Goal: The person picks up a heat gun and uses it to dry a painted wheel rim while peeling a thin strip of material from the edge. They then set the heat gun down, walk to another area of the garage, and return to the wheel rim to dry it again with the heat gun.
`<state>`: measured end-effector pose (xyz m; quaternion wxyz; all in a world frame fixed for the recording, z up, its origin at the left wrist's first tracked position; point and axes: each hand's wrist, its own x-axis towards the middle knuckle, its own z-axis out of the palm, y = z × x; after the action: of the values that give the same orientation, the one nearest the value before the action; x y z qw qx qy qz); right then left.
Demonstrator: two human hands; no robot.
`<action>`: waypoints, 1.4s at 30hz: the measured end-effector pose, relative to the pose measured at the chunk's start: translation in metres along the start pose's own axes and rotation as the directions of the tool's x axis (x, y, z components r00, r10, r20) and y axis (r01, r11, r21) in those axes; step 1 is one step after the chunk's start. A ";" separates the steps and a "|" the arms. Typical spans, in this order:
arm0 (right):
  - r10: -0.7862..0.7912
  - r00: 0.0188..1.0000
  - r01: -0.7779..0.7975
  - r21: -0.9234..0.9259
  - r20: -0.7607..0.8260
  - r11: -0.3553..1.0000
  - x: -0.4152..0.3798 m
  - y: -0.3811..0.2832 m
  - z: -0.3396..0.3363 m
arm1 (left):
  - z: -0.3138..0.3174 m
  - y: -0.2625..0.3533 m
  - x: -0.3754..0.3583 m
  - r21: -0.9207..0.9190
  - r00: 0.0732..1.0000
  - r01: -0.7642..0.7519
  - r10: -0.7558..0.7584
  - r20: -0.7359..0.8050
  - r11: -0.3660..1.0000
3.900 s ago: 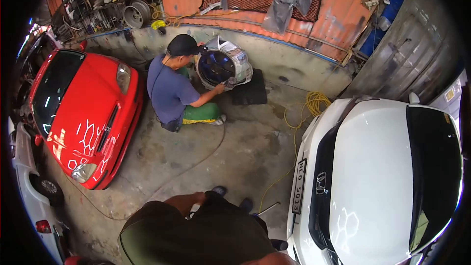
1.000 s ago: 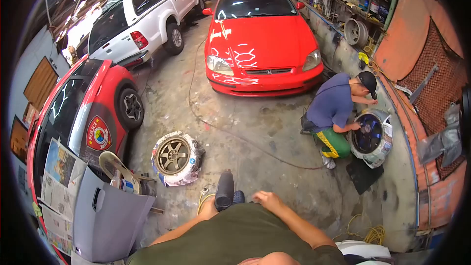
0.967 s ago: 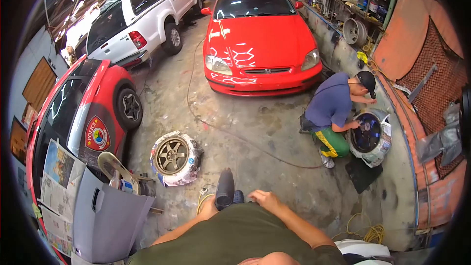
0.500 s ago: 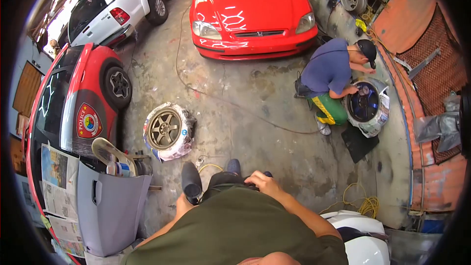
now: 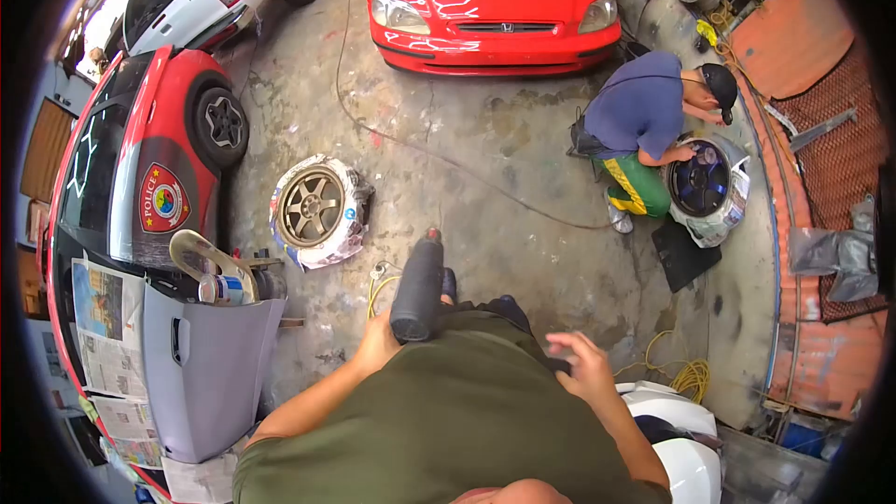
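Note:
A dark cylindrical tool [image 5: 417, 291], perhaps a heat gun, is held by my left hand [image 5: 378, 343] in front of my waist, its narrow reddish tip toward the floor ahead. The lower part of the grip is hidden behind the tool. My right hand [image 5: 582, 361] hangs at my right side with fingers apart and nothing in it. Ahead and to the left, a bronze wheel [image 5: 312, 206] lies on a tire wrapped in newspaper and plastic.
A person [image 5: 636, 107] crouches at the right, touching a dark blue wheel [image 5: 699, 177]. A red car [image 5: 495, 0] stands ahead; a grey panel [image 5: 219, 369] is at left. A hose [image 5: 448, 161] crosses the floor. Coiled yellow cord [image 5: 691, 379] lies near white bodywork [image 5: 686, 467].
My left hand has raised the dark tool and moved it right. My right hand has left my waist and moved outward to the right, fingers spread.

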<state>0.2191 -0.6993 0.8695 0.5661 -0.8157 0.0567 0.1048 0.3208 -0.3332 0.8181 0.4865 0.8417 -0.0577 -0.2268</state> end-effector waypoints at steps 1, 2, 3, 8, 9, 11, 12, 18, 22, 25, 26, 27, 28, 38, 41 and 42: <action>-0.060 0.998 0.061 0.061 -0.009 0.996 0.014 0.005 0.008 | -0.003 -0.010 -0.003 0.059 1.000 0.021 -0.020 -0.014 0.998; -0.083 0.996 0.084 0.059 -0.017 0.995 0.026 0.015 0.018 | -0.010 -0.029 -0.010 0.117 0.999 0.044 -0.040 -0.034 0.992; 0.037 0.999 -0.041 0.124 0.038 0.991 0.032 0.021 0.021 | -0.017 -0.041 -0.017 0.178 0.997 0.070 -0.061 -0.057 0.982; 0.298 0.922 -0.369 0.330 0.246 0.869 0.048 0.040 0.030 | -0.057 -0.024 -0.051 0.109 0.928 0.373 -0.371 -0.033 0.922; 0.323 0.911 -0.399 0.356 0.256 0.845 0.047 0.041 0.029 | -0.061 -0.022 -0.042 0.094 0.923 0.382 -0.385 0.013 0.919; 0.280 0.913 -0.379 0.367 0.295 0.849 0.044 0.069 0.025 | -0.069 -0.021 -0.025 0.067 0.906 0.402 -0.407 0.112 0.913; 0.257 0.915 -0.366 0.374 0.311 0.852 0.043 0.080 0.023 | -0.064 -0.034 -0.025 -0.030 0.968 0.247 -0.245 0.055 0.969; 0.513 0.731 -0.682 0.476 0.449 0.555 0.031 0.122 0.030 | -0.065 -0.080 -0.025 -0.268 0.964 0.265 -0.260 0.054 0.926; 0.626 0.725 -0.673 0.488 0.287 0.556 0.048 0.177 0.061 | -0.053 -0.133 -0.005 -0.417 0.894 0.403 -0.447 -0.009 0.815; 0.497 0.864 -0.504 0.131 0.081 0.854 0.074 0.215 0.073 | -0.054 -0.110 0.044 -0.331 0.820 0.515 -0.567 -0.079 0.791; 0.444 0.896 -0.444 0.030 0.016 0.895 0.101 0.212 0.080 | -0.042 -0.119 0.060 -0.304 0.835 0.473 -0.531 -0.144 0.827; 0.378 0.925 -0.380 -0.072 -0.044 0.922 0.132 0.200 0.090 | -0.029 -0.128 0.077 -0.270 0.847 0.431 -0.490 -0.208 0.861; 0.345 0.939 -0.344 -0.032 0.007 0.938 0.164 0.184 0.097 | -0.023 -0.115 0.095 -0.298 0.856 0.397 -0.467 -0.221 0.868; 0.342 0.827 -0.446 0.150 0.446 0.883 0.360 0.047 0.108 | 0.020 -0.034 0.213 -0.040 0.944 -0.329 0.328 -0.027 0.944; 0.197 0.900 -0.369 0.438 0.390 0.820 0.398 0.125 0.100 | 0.020 -0.040 0.232 -0.258 0.959 -0.134 0.191 0.209 0.957; 0.336 0.864 -0.487 0.457 0.375 0.744 0.408 0.126 0.092 | 0.026 -0.045 0.236 -0.345 0.982 -0.012 0.076 0.174 0.939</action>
<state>0.5796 -0.6471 0.6277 0.7358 -0.5683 0.1866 0.3176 0.5137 -0.4052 0.6921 0.6229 0.7182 -0.0810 -0.2995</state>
